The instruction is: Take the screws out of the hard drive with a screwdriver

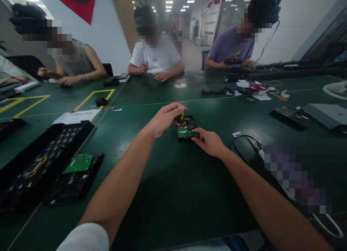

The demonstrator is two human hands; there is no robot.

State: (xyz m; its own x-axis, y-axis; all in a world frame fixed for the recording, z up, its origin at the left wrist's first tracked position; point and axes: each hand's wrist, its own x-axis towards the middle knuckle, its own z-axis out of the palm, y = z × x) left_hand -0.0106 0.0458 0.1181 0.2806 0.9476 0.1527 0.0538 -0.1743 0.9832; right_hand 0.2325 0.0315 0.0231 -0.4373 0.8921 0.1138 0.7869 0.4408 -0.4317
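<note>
A hard drive point(187, 133) with a green circuit board lies on the green table in front of me. My left hand point(168, 117) is closed around a small screwdriver point(181, 117) with a yellow and black handle, held upright over the drive's left side. Its tip is too small to make out. At the drive's lower right corner, my right hand point(207, 140) grips the edge between thumb and fingers, steadying it on the table.
A black tray point(89, 126) and another hard drive point(78, 164) lie to the left. On the right are a phone-like pixelated object point(295, 178) with a cable, a further drive point(291, 117) and a grey box point(326, 114). Several people sit across the table.
</note>
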